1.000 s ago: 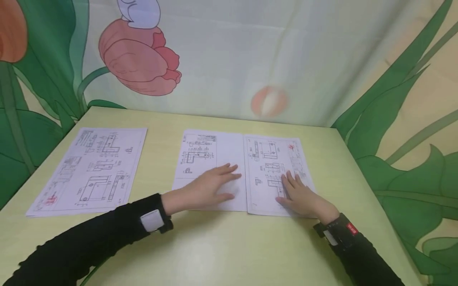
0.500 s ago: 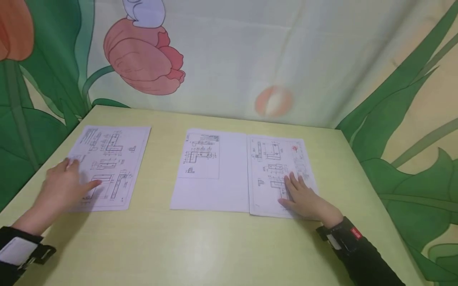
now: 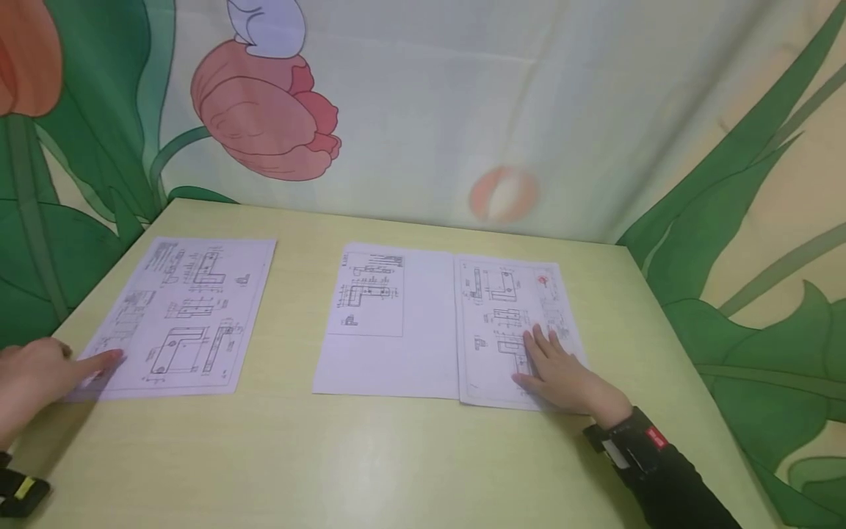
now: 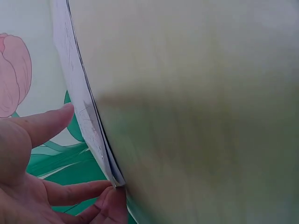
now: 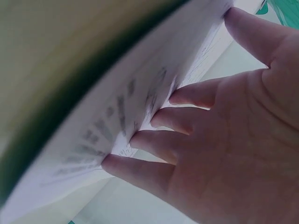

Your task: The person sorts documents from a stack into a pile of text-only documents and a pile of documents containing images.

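Note:
At the left lies a stack of technical drawings (image 3: pixel 198 316). My left hand (image 3: pixel 36 375) is at its near left corner, thumb stretched over the printed top. In the left wrist view the bent fingertips of my left hand (image 4: pixel 42 186) meet the corner of the drawing sheets (image 4: pixel 93 135), whose layers part slightly there. My right hand (image 3: pixel 565 375) rests with spread, straight fingers on the right drawing stack (image 3: pixel 489 367). Close up, the fingertips of my right hand (image 5: pixel 224 126) press on the printed sheet (image 5: pixel 103 116).
Between the two stacks lies a mostly white sheet (image 3: pixel 396 367) with a small drawing in its far left part, its right side against the right stack. All lie on a pale yellow table (image 3: pixel 330 470). A curtain (image 3: pixel 410 132) with painted flowers hangs behind.
My left hand has moved from the middle sheet leftward, over the left stack, to that stack's near left corner. My right hand has stayed on the right stack.

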A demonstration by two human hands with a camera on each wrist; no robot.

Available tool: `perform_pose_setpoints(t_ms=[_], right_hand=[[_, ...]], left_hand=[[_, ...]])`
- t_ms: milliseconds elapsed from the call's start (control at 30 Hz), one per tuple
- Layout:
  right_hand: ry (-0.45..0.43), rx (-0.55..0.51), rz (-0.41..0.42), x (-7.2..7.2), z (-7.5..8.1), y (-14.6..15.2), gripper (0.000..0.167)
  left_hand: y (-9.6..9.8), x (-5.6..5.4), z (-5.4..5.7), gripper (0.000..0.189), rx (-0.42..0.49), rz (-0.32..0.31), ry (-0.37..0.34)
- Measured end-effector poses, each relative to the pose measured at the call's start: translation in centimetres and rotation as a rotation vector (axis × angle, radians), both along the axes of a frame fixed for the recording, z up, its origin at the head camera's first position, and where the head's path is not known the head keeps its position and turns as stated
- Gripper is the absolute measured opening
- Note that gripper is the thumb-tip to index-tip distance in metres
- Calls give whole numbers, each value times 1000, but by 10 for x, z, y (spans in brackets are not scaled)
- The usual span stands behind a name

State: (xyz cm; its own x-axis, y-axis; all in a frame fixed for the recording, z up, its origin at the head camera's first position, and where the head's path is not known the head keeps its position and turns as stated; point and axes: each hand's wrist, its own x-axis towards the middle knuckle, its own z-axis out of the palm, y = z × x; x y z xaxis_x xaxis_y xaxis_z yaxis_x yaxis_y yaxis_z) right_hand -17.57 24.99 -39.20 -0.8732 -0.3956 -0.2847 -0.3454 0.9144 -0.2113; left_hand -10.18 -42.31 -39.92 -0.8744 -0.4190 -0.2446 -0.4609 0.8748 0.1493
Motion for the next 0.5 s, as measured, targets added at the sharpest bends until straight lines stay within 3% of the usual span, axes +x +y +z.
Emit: perform_pose_setpoints(t_ms=[233, 400, 500], right_hand=[[-4, 7, -6, 1, 4, -3, 80], [-4, 9, -9, 1, 4, -3, 79], [-2, 7, -8, 1, 4, -2, 79]], left_hand=[[5, -13, 8, 77, 112, -5, 14], [2, -21, 10, 71, 145, 6, -22], [3, -21, 9, 66, 147, 5, -3]])
